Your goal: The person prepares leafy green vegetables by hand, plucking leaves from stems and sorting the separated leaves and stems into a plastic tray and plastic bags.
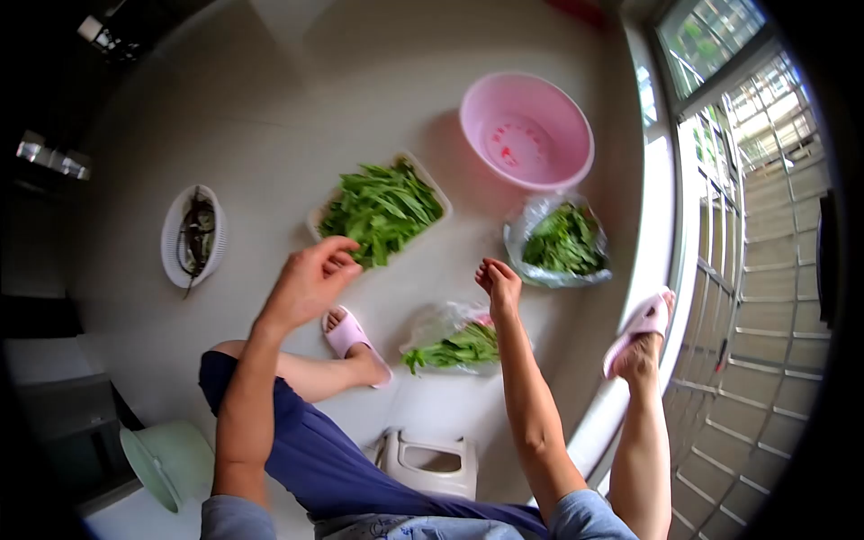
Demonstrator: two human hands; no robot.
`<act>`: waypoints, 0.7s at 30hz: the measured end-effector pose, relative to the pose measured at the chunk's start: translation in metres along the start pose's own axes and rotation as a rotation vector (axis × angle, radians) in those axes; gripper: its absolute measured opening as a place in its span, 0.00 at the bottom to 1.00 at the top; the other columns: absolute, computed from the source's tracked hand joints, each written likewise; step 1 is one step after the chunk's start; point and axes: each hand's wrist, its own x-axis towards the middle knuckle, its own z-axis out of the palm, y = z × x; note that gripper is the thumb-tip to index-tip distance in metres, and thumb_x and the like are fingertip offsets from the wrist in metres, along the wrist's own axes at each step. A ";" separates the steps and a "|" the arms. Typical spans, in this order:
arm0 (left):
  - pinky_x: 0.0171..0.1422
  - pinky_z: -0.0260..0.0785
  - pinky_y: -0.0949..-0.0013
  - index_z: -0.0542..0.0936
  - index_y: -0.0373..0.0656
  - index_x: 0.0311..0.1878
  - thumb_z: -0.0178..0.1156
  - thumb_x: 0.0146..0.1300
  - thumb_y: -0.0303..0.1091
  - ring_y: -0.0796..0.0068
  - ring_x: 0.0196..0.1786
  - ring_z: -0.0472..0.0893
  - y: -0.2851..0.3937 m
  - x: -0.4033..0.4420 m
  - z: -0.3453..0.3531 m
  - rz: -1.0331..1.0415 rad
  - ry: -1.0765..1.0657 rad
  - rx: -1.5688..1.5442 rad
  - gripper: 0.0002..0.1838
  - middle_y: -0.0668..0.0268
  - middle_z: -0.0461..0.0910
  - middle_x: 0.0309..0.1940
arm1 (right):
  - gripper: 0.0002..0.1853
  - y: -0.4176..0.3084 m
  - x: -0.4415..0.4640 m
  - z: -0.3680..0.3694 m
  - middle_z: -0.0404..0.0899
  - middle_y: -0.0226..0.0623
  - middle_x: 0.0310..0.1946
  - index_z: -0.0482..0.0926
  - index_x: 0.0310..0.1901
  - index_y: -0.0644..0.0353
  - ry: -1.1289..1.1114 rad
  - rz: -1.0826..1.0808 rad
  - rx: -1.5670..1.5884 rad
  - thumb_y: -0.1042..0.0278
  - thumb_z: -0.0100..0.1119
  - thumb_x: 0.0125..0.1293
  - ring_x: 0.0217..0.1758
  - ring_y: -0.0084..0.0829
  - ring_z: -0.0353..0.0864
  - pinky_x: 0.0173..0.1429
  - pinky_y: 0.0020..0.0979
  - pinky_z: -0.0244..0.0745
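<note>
My left hand (312,281) hovers at the near left corner of a shallow basket (438,192) heaped with leafy greens (382,209). Its fingers are loosely bent and apart, and no item shows in them. My right hand (500,284) is closed, fingertips drawn together, between two plastic bags. Whatever it may hold is too small or hidden to make out. Just to its right, a clear bag (516,245) stands open around darker leafy greens (565,241). Below and to its left lies another clear bag (443,319) with long-stemmed greens (459,349) spilling from it.
A pink basin (531,126) stands beyond the bags. At left is a white slotted basket (216,238) with dark wilted scraps. A beige plastic stool (463,463) and a pale green bin (162,463) are close by. My slippered feet flank the bags; a barred window runs along the right.
</note>
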 end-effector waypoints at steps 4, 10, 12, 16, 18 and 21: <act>0.34 0.67 0.76 0.71 0.36 0.41 0.56 0.49 0.29 0.78 0.27 0.74 0.008 0.001 0.015 0.043 -0.042 0.099 0.15 0.61 0.75 0.26 | 0.09 0.005 -0.052 -0.095 0.73 0.36 0.22 0.74 0.35 0.70 0.185 -0.160 -0.248 0.76 0.46 0.55 0.23 0.23 0.73 0.30 0.22 0.71; 0.33 0.67 0.75 0.71 0.35 0.42 0.55 0.49 0.29 0.78 0.27 0.73 0.031 0.003 0.051 0.131 -0.204 0.151 0.15 0.62 0.75 0.26 | 0.11 0.035 -0.086 -0.119 0.75 0.44 0.30 0.75 0.36 0.65 -0.206 -0.243 -1.095 0.71 0.50 0.51 0.34 0.37 0.74 0.40 0.31 0.69; 0.33 0.67 0.76 0.71 0.35 0.42 0.55 0.49 0.28 0.78 0.27 0.73 0.039 0.001 0.063 0.152 -0.253 0.169 0.15 0.62 0.75 0.26 | 0.12 0.060 -0.075 -0.121 0.72 0.49 0.37 0.73 0.36 0.64 -0.231 -0.299 -1.236 0.76 0.45 0.49 0.42 0.47 0.70 0.45 0.39 0.66; 0.32 0.67 0.76 0.71 0.34 0.41 0.56 0.48 0.28 0.77 0.27 0.73 0.036 0.003 0.082 0.205 -0.340 0.230 0.15 0.61 0.75 0.27 | 0.10 0.072 -0.056 -0.124 0.72 0.49 0.35 0.70 0.33 0.64 -0.085 -0.303 -1.285 0.77 0.40 0.50 0.41 0.47 0.71 0.43 0.40 0.67; 0.31 0.67 0.76 0.71 0.34 0.41 0.57 0.47 0.27 0.77 0.26 0.73 0.032 0.004 0.087 0.211 -0.368 0.252 0.15 0.61 0.75 0.26 | 0.10 0.083 -0.040 -0.124 0.72 0.48 0.35 0.71 0.34 0.62 -0.077 -0.219 -1.293 0.76 0.40 0.50 0.41 0.46 0.71 0.43 0.40 0.67; 0.31 0.67 0.75 0.72 0.34 0.40 0.58 0.47 0.27 0.77 0.26 0.73 0.025 0.005 0.090 0.177 -0.405 0.272 0.15 0.61 0.75 0.26 | 0.08 0.122 -0.017 -0.128 0.73 0.45 0.33 0.71 0.32 0.60 -0.055 -0.257 -1.416 0.72 0.43 0.50 0.37 0.41 0.73 0.40 0.38 0.70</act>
